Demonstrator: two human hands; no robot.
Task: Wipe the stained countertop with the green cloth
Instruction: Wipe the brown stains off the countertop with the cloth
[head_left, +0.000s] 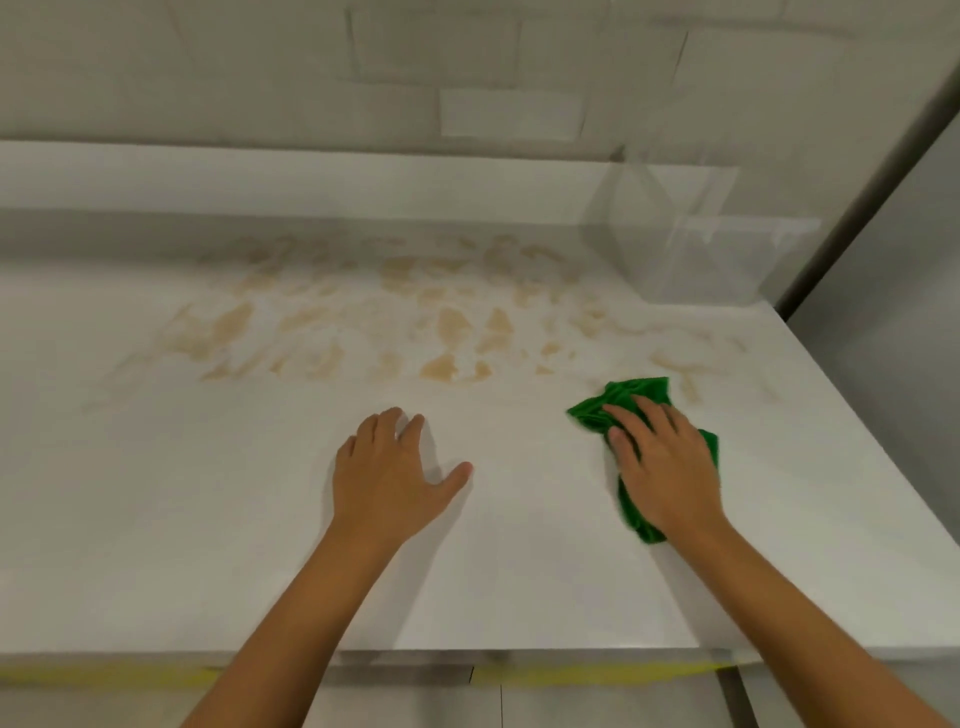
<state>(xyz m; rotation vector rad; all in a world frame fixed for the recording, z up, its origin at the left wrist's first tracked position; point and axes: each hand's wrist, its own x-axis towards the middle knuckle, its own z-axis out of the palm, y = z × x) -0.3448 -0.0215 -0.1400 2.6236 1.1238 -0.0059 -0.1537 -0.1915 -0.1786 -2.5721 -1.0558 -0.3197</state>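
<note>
With fingers flat, the right hand (660, 457) is pressing the green cloth (638, 393), needing firm overlapping strokes into the tan stains (452, 322).

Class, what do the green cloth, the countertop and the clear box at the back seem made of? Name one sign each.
Green cloth: soft woven or microfibre fabric, matte; it crumples in folds under the right hand. Countertop: smooth white stone or laminate, unclear which; slight sheen. Clear box: transparent plastic or glass; the wall shows through it.
</note>
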